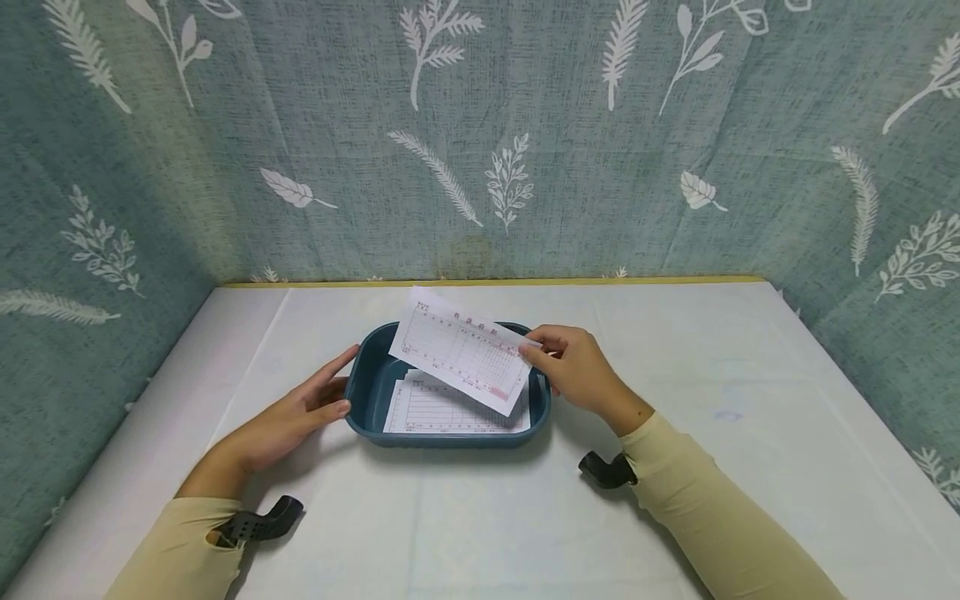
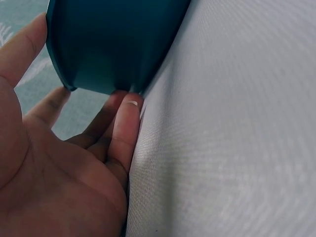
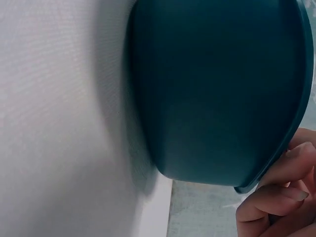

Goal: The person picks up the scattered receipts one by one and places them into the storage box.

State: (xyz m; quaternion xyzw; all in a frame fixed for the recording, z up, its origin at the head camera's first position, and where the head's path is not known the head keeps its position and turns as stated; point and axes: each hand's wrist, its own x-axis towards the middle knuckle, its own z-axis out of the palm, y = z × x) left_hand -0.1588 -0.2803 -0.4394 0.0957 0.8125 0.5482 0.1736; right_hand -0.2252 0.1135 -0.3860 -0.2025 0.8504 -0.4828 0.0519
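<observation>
A dark teal plastic basin [image 1: 450, 442] stands on the white table, with printed paper forms [image 1: 427, 410] lying in its bottom. My right hand [image 1: 577, 371] pinches one printed form [image 1: 457, 346] by its right end between thumb and fingers. That sheet slants over the basin, its far left corner above the back rim. At the basin's left end, my left hand [image 1: 292, 421] touches the rim and side with fairly straight fingers. In the left wrist view its fingertips [image 2: 129, 106] meet the basin wall low down by the table. The right wrist view shows curled fingers [image 3: 281, 197] at the basin's rim; the form is hidden there.
White cloth covers the table [image 1: 480, 525], whose far edge carries a yellow strip [image 1: 637, 281]. Green-grey fabric [image 1: 322, 117] with white leaf prints hangs behind and along both sides. Black wrist mounts [image 1: 262, 521] sit at both sleeves.
</observation>
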